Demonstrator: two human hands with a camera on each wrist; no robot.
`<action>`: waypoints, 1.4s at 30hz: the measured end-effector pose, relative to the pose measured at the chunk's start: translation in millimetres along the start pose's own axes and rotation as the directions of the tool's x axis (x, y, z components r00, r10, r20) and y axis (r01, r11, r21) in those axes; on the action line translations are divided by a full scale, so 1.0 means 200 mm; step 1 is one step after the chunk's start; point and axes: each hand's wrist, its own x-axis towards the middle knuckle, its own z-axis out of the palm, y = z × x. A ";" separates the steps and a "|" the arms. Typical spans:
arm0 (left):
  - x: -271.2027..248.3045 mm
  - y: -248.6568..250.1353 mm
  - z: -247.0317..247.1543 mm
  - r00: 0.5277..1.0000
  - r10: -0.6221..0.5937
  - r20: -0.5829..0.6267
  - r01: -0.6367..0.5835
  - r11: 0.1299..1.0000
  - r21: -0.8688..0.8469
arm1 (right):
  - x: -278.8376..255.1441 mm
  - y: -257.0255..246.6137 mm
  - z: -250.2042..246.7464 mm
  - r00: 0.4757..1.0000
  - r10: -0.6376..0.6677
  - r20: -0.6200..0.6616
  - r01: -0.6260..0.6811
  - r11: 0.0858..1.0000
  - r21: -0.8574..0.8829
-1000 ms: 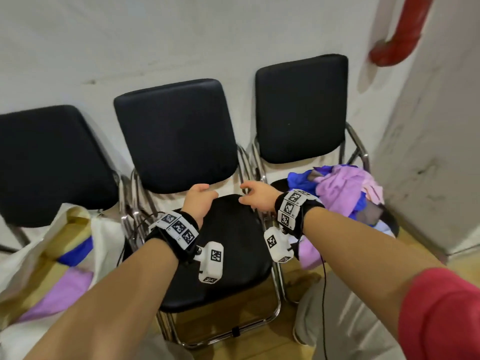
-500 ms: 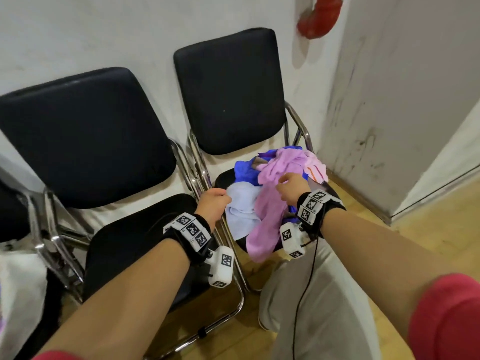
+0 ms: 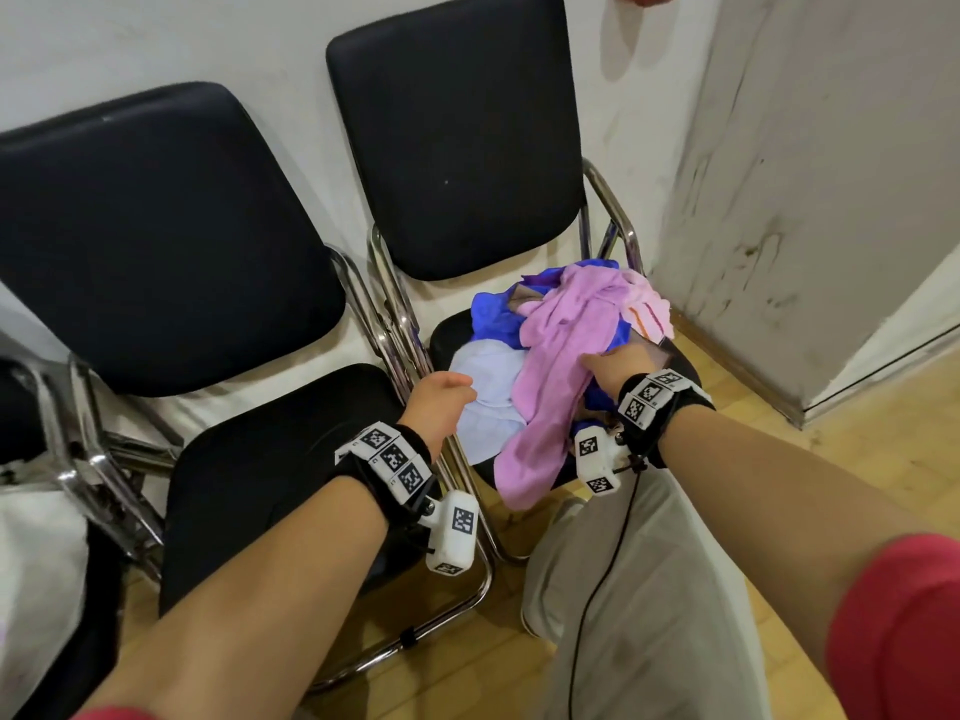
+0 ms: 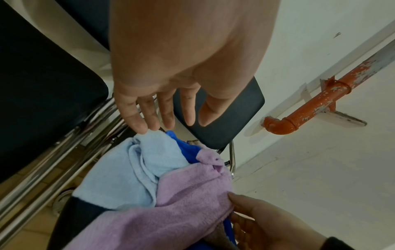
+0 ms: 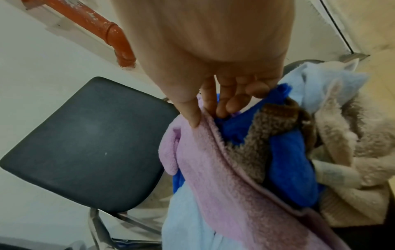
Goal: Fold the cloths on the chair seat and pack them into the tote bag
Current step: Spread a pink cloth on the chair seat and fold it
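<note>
A heap of cloths lies on the right chair's seat (image 3: 447, 335). A purple cloth (image 3: 556, 366) is draped over a royal blue cloth (image 3: 491, 317) and a light blue cloth (image 3: 485, 392), with a pink striped one (image 3: 647, 314) at the back. My right hand (image 5: 211, 116) pinches the purple cloth's (image 5: 224, 169) edge between thumb and fingers. My left hand (image 4: 166, 125) has straight fingers, and its fingertips (image 4: 141, 126) touch the top of the light blue cloth (image 4: 132, 177). A white edge of the tote bag (image 3: 36, 563) shows at far left.
The middle chair's black seat (image 3: 270, 485) is bare, its chrome frame (image 3: 395, 324) close beside the heap. A scuffed wall corner (image 3: 779, 252) stands right of the cloth chair. A red pipe (image 4: 299, 116) runs along the wall. My grey-trousered leg (image 3: 649, 615) is below the heap.
Both hands have moved right from the bare middle seat to the cloth heap. The right hand has taken hold of the purple cloth, and the left hand has reached the light blue cloth.
</note>
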 end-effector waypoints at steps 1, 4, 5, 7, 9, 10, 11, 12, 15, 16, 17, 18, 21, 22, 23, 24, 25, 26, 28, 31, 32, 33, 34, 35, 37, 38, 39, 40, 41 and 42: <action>0.01 0.00 -0.01 1.000 -0.001 -0.005 0.001 1.000 0.002 | 0.00 -0.01 0.01 1.000 -0.014 0.006 0.014 1.000 -0.024; 0.01 0.00 -0.05 1.000 -0.008 -0.011 0.009 1.000 0.009 | 0.00 -0.03 0.00 0.998 -0.060 -0.030 0.059 0.998 -0.037; 0.01 0.00 -0.06 1.000 -0.008 -0.011 0.008 1.000 0.011 | -0.01 -0.05 -0.01 0.995 -0.083 -0.052 0.082 0.996 -0.034; 0.01 0.00 -0.08 1.000 -0.002 -0.011 0.002 1.000 0.015 | -0.03 -0.08 -0.01 0.992 -0.111 -0.052 0.111 0.994 -0.003; 0.00 0.00 -0.10 1.000 0.005 -0.013 -0.005 1.000 0.014 | -0.04 -0.10 0.01 0.993 -0.106 -0.047 0.110 0.991 0.075; -0.01 0.00 -0.10 1.000 0.006 -0.011 -0.006 1.000 0.014 | -0.06 -0.11 0.02 0.994 -0.097 -0.053 0.103 0.985 0.135; -0.02 0.01 -0.11 1.000 0.009 -0.010 -0.008 1.000 0.010 | -0.06 -0.11 0.04 0.993 -0.093 -0.071 0.105 0.973 0.204; -0.03 0.01 -0.11 1.000 0.009 -0.010 -0.009 1.000 0.003 | -0.08 -0.12 0.04 0.991 -0.090 -0.101 0.115 0.953 0.280; -0.05 0.03 -0.13 1.000 0.012 -0.009 -0.012 1.000 -0.025 | -0.16 -0.21 0.04 0.988 -0.104 -0.114 0.144 0.888 0.436; -0.05 0.03 -0.13 1.000 0.015 -0.008 -0.015 0.999 -0.033 | -0.18 -0.25 0.03 0.990 -0.103 -0.100 0.139 0.863 0.486; -0.06 0.04 -0.14 1.000 0.018 -0.007 -0.018 0.999 -0.044 | -0.20 -0.28 0.02 0.991 -0.106 -0.080 0.132 0.829 0.543; -0.06 0.04 -0.15 1.000 0.022 -0.005 -0.023 0.998 -0.057 | -0.22 -0.32 0.02 0.993 -0.112 -0.047 0.118 0.789 0.603; -0.08 0.05 -0.17 0.999 0.044 0.005 -0.044 0.994 -0.097 | -0.18 -0.37 0.03 0.992 -0.115 0.049 0.041 0.670 0.741; -0.08 0.05 -0.18 0.999 0.052 0.004 -0.051 0.992 -0.116 | -0.20 -0.39 0.03 0.989 -0.127 0.076 0.021 0.629 0.777; -0.08 0.06 -0.20 0.998 0.059 -0.002 -0.059 0.989 -0.136 | -0.20 -0.41 0.04 0.986 -0.142 0.088 0.017 0.605 0.796; -0.08 0.07 -0.21 0.998 0.066 -0.011 -0.067 0.985 -0.156 | -0.25 -0.44 0.03 0.982 -0.160 0.101 0.013 0.589 0.808; -0.08 0.09 -0.23 0.997 0.072 -0.024 -0.075 0.982 -0.173 | -0.32 -0.49 0.01 0.974 -0.190 0.125 0.011 0.587 0.809; -0.08 0.10 -0.24 0.996 0.079 -0.037 -0.085 0.979 -0.187 | -0.36 -0.52 0.01 0.963 -0.228 0.146 0.016 0.586 0.810; -0.08 0.14 -0.28 0.993 0.104 -0.051 -0.112 0.973 -0.202 | -0.43 -0.58 0.01 0.938 -0.309 0.157 0.051 0.571 0.819; -0.11 0.19 -0.35 0.986 0.161 -0.039 -0.165 0.953 -0.252 | -0.55 -0.68 0.01 0.905 -0.384 0.183 0.070 0.560 0.826; -0.12 0.21 -0.37 0.983 0.179 -0.035 -0.181 0.943 -0.278 | -0.59 -0.70 0.02 0.894 -0.403 0.197 0.064 0.550 0.833; -0.14 0.24 -0.41 0.978 0.206 -0.026 -0.204 0.931 -0.304 | -0.62 -0.73 0.02 0.873 -0.435 0.220 0.052 0.531 0.846; -0.17 0.26 -0.45 0.972 0.234 -0.015 -0.225 0.916 -0.332 | -0.66 -0.75 0.03 0.846 -0.467 0.256 0.028 0.519 0.854; -0.21 0.30 -0.48 0.968 0.253 0.002 -0.234 0.900 -0.368 | -0.70 -0.77 0.03 0.819 -0.498 0.284 0.014 0.512 0.859; -0.28 0.35 -0.55 0.965 0.251 0.075 -0.192 0.873 -0.449 | -0.76 -0.81 0.05 0.753 -0.557 0.350 0.000 0.532 0.847; -0.31 0.37 -0.59 0.961 0.245 0.130 -0.154 0.862 -0.483 | -0.79 -0.83 0.07 0.716 -0.588 0.377 0.004 0.543 0.840; -0.33 0.39 -0.62 0.952 0.241 0.187 -0.112 0.846 -0.522 | -0.83 -0.84 0.09 0.678 -0.613 0.406 0.002 0.553 0.833; -0.35 0.39 -0.66 0.943 0.243 0.226 -0.078 0.824 -0.561 | -0.87 -0.86 0.11 0.640 -0.635 0.432 -0.008 0.557 0.831; -0.37 0.39 -0.69 0.933 0.244 0.266 -0.032 0.790 -0.612 | -0.90 -0.87 0.15 0.608 -0.646 0.461 -0.023 0.566 0.824; -0.39 0.38 -0.72 0.928 0.233 0.290 0.010 0.762 -0.647 | -0.93 -0.89 0.17 0.581 -0.650 0.490 -0.029 0.585 0.810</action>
